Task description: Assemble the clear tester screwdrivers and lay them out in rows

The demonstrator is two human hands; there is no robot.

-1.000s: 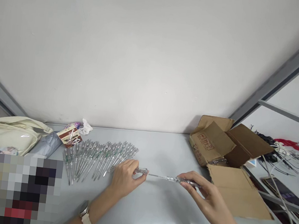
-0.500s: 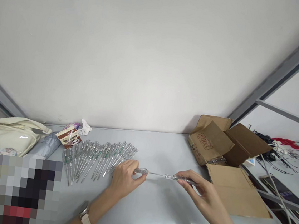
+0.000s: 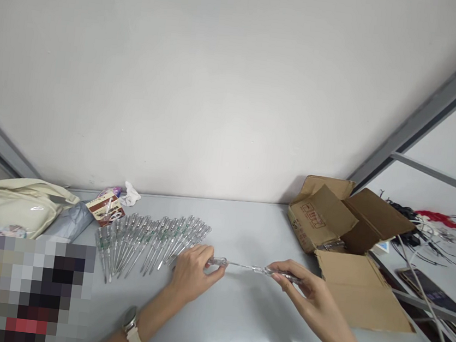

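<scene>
We are holding a screwdriver (image 3: 247,268) crosswise, its long axis running from our left grip (image 3: 195,273) to our right grip (image 3: 308,293); both are clenching it, one at each end.

Red print (image 3: 312,215) on cardboard carton (image 3: 328,229), illegible

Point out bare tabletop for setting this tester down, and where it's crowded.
Bare grey tabletop lies between the fanned testers and the cardboard box, behind the hands, and in front of the left hand and right hand, toward the table edge. Left of the fan it's crowded with the pale tote bag.
</scene>
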